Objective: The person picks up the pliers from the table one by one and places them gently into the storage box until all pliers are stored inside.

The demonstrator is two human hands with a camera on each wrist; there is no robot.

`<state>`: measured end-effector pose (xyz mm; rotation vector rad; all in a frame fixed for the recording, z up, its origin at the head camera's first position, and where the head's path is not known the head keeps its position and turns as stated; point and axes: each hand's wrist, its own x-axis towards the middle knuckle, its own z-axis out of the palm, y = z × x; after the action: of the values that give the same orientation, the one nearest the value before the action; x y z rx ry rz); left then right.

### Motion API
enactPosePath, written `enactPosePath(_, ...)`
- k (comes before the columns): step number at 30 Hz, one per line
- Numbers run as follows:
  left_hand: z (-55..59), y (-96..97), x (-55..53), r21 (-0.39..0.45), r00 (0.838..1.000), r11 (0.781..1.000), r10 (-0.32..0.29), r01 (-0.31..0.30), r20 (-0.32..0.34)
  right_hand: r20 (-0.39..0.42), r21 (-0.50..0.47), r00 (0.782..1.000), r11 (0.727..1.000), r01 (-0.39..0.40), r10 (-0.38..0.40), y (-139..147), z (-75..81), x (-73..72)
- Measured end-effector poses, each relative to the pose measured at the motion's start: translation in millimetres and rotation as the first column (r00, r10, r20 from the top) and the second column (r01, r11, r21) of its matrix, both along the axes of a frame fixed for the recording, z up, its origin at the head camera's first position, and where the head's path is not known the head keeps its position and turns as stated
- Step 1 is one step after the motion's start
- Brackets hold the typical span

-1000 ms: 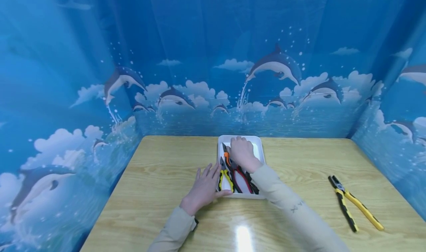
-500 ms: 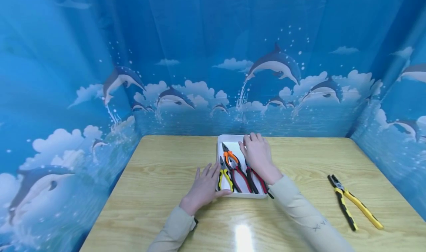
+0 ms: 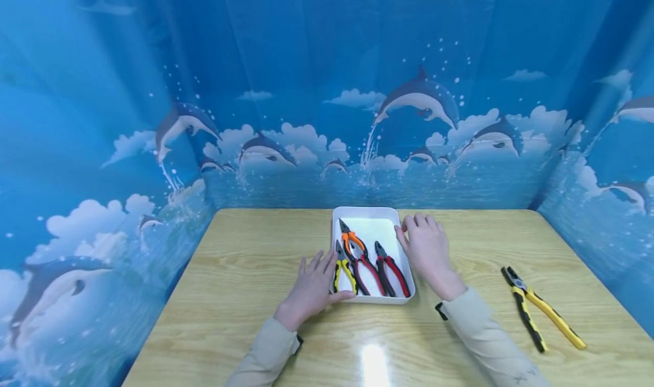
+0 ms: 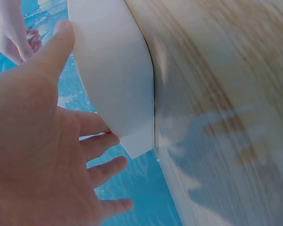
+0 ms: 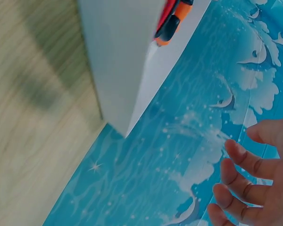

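Observation:
A white tray (image 3: 375,226) holds several pliers side by side. Yellow-and-black pliers (image 3: 346,274) lie at its left, orange-handled pliers (image 3: 353,242) point to the far left corner, and a red-and-black handled pair (image 3: 378,279) lies just in front of these. Another red-and-black pair (image 3: 392,270) occupies the right side. My left hand (image 3: 311,290) rests against the tray's left front corner, fingers spread, thumb along the front wall. In the left wrist view, its thumb and fingers (image 4: 96,123) reach the white wall. My right hand (image 3: 428,249), loosely curled and holding nothing, hovers beside the right rim.
Large pliers with yellow-and-black handles (image 3: 541,310) lie spread on the wooden table (image 3: 265,245) at the right. A blue dolphin-print curtain (image 3: 286,148) surrounds the table's back and sides.
My right hand has let go of the right-hand red-and-black pliers and moved right, out of the tray. Those pliers now show fully, apart from the others. My left hand has stayed put.

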<state>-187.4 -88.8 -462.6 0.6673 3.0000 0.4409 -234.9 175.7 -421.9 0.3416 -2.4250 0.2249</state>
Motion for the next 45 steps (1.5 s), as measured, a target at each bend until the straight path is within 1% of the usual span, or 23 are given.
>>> enactPosePath(3,-0.8,-0.5,0.4,-0.001,1.0,1.0,0.0,0.0,-0.006,0.005,-0.003,1.0,1.0,0.011,-0.011,9,-2.4,3.8)
enactPosePath(11,0.0,0.8,0.4,0.014,1.0,1.0,0.0,0.0,0.001,0.055,-0.013,0.997,0.999,0.045,-0.044,41,-8.6,15.8)
enactPosePath(21,-0.5,1.0,-0.2,-0.003,1.0,1.0,0.006,-0.006,0.004,0.102,0.016,0.986,0.991,0.129,-0.13,95,-12.2,40.0)
enactPosePath(24,-0.7,1.2,-0.3,-0.004,1.0,1.0,0.006,-0.006,0.007,0.105,0.028,0.985,0.99,0.135,-0.137,112,-16.9,46.4)
enactPosePath(31,-1.9,1.4,-0.6,-0.007,1.0,1.0,0.006,-0.006,0.006,0.18,0.055,0.968,0.985,0.166,-0.173,148,-32.1,61.3)
enactPosePath(34,-2.1,1.2,-0.3,-0.007,1.0,1.0,0.006,-0.006,0.003,0.177,0.075,0.965,0.981,0.18,-0.191,162,-38.7,66.6)
enactPosePath(38,-0.8,1.6,-0.2,-0.009,1.0,1.0,0.007,-0.007,0.006,0.1,0.106,0.973,0.974,0.198,-0.209,176,-45.6,75.2)
enactPosePath(41,0.1,1.9,0.1,-0.014,1.0,1.0,0.006,-0.006,0.003,0.189,0.133,0.947,0.962,0.237,-0.26,185,-44.8,81.3)
enactPosePath(42,0.3,2.0,0.2,-0.015,1.0,1.0,0.006,-0.006,0.001,0.249,0.142,0.928,0.958,0.248,-0.277,188,-44.0,83.2)
enactPosePath(44,0.4,2.2,0.7,-0.014,1.0,1.0,0.007,-0.007,0.001,0.394,0.166,0.864,0.948,0.271,-0.315,196,-42.2,86.7)
enactPosePath(45,0.4,2.2,0.8,-0.013,1.0,1.0,0.006,-0.006,-0.001,0.477,0.175,0.813,0.943,0.283,-0.333,200,-41.7,87.6)
